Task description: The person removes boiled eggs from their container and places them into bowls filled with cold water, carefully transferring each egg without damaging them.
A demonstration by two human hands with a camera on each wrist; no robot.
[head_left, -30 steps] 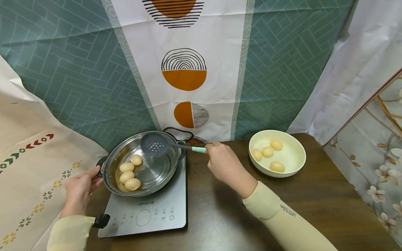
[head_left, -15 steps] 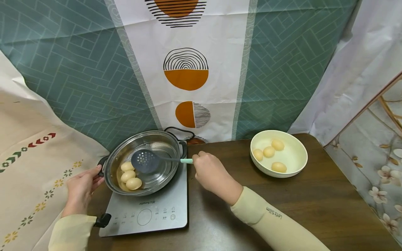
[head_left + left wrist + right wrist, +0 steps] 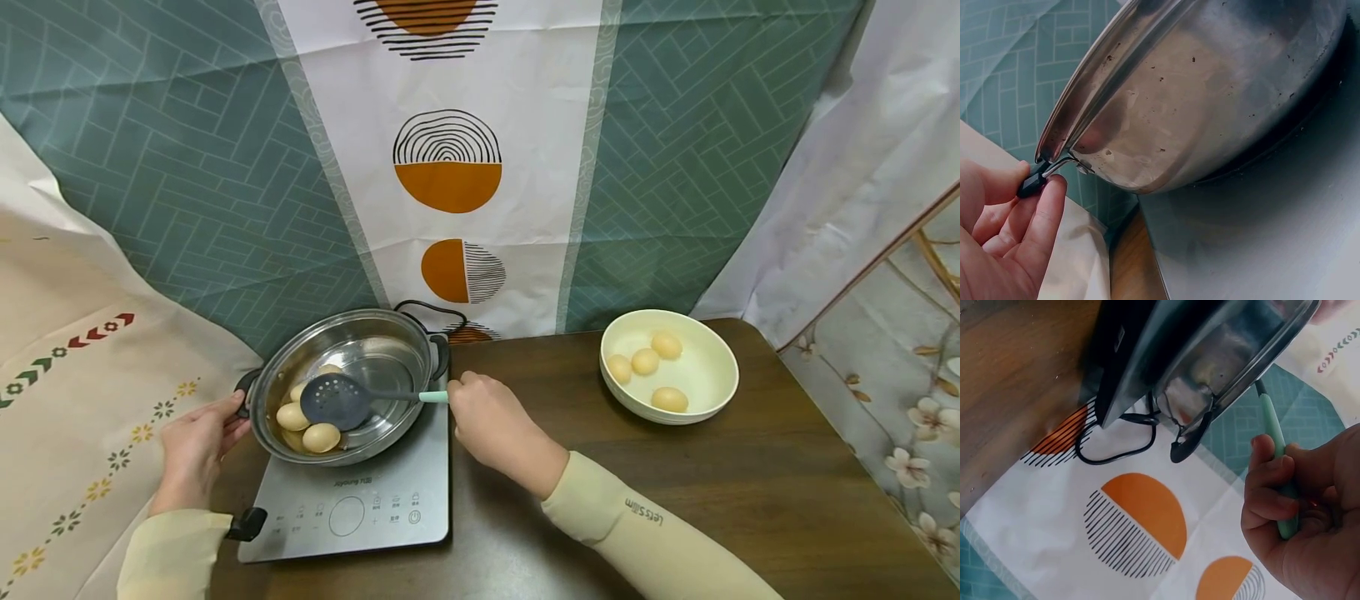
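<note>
A steel pot (image 3: 390,358) with two black handles stands tilted or flat on the induction cooktop (image 3: 405,492); which, I cannot tell. My left hand (image 3: 193,446) pinches its left handle (image 3: 1032,182) between thumb and fingers. With curled fingers my right hand (image 3: 498,429) grips the mint-green handle (image 3: 1275,425) of a slotted spoon (image 3: 335,402). The spoon's dark head is down in the pot, against several pale peeled eggs (image 3: 322,437) at the left side. It partly covers the eggs behind it. Whether any egg lies on the spoon, I cannot tell.
A pale green bowl (image 3: 705,379) with several similar eggs (image 3: 670,399) stands on the wooden table (image 3: 525,533) to the right. A black cord (image 3: 427,308) runs behind the pot. Patterned cloth (image 3: 645,183) hangs close behind the table.
My right hand has moved the slotted spoon left and down, from above the pot's middle to the eggs, which have shifted slightly. My left hand keeps holding the pot handle.
</note>
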